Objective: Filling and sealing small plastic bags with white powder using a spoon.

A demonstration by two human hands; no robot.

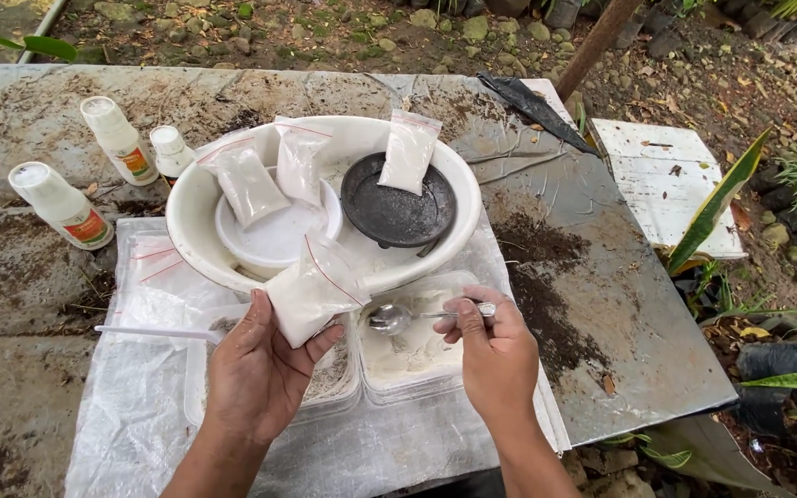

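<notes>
My left hand (255, 373) holds a small clear zip bag of white powder (311, 290) by its lower end, tilted up toward the basin. In my right hand (495, 355) is a metal spoon (398, 318), its bowl pointing left above a clear plastic tub of white powder (412, 355). A second tub (329, 378) lies under my left hand. Behind them stands a large white basin (454, 184) with three filled bags (251, 184) (299, 159) (410, 152) leaning on its rim, a white plate (279, 240) and a black dish (398, 207) inside.
Three white bottles with orange labels (62, 205) (120, 140) (172, 150) stand at the left. Empty zip bags (154, 263) and a white stick (154, 332) lie on a plastic sheet (122, 415). Spilled soil (546, 295) darkens the metal tabletop; a white board (666, 184) and plants sit right.
</notes>
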